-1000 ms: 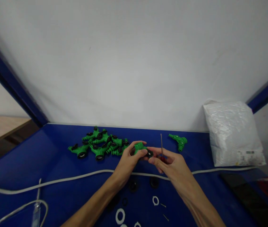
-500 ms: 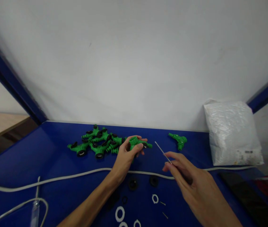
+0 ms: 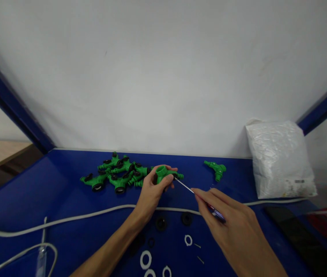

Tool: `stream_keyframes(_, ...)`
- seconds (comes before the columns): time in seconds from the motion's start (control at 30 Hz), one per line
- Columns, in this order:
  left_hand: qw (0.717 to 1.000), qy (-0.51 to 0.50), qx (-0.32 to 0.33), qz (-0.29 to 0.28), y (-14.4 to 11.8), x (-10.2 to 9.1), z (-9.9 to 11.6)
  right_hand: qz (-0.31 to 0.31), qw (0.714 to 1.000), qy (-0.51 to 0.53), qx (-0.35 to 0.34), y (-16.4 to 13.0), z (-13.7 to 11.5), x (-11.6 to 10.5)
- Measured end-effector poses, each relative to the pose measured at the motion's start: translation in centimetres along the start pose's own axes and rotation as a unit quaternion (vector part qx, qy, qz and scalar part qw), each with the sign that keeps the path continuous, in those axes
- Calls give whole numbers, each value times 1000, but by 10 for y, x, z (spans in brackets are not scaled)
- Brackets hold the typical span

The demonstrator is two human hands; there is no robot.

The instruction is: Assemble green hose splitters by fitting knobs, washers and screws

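Note:
My left hand is closed around a green hose splitter, its round open socket facing up. My right hand grips a slim screwdriver by its dark handle. The screwdriver's tip meets the splitter at its black valve part, beside my left thumb. To the left of my left hand lie several green splitters with black levers and collars. Another green splitter, showing no black parts, lies apart on the right.
A white cable crosses the blue table. In front lie black rings, white rings and thin pins. A clear-handled screwdriver is at left, a white plastic package and dark phone-like slab at right.
My right hand has brought the screwdriver leftward and down, so its tip now meets the splitter. My left hand still holds the splitter, and the view has shifted slightly.

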State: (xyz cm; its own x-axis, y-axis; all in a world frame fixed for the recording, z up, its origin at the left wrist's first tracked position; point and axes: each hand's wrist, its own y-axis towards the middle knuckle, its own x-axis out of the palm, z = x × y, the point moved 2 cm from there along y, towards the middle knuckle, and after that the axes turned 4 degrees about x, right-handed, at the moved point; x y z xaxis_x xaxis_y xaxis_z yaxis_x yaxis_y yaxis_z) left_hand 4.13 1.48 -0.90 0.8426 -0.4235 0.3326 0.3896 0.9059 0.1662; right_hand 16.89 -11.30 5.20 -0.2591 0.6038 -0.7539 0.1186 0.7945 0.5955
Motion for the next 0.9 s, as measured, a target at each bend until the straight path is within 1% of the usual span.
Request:
stream_keyframes(0.13, 1000, 2, 5, -1, 0, 0, -3, -2, 1000, 15, -5, 1, -2, 0)
stream_keyframes(0.23, 1000, 7, 12, 4, 1, -1, -4, -15, 1000, -12, -17, 2, -3, 0)
stream_keyframes(0.43, 999, 13, 0, 33, 5, -5, 0, -111, 989, -96, -27, 15, -7, 2)
stream_keyframes(0.53, 999, -2, -10, 35, 9, -8, -2, -148, 975, -165, -31, 28, -14, 1)
stream_keyframes(0.63, 999, -12, -12, 40, 11, -13, -6, -199, 951, -235, -28, 44, -26, -5)
stream_keyframes(0.77, 999, 0, -3, 47, 12, -16, -7, -288, 917, -269, -59, 63, -43, -13)
stream_keyframes(0.83, 999, 1, -1, 54, 12, -16, -6, -305, 909, -275, -75, 69, -46, -15)
stream_keyframes(0.9, 998, 0, -2, 61, 11, -17, -5, -291, 910, -279, -92, 71, -45, -15)
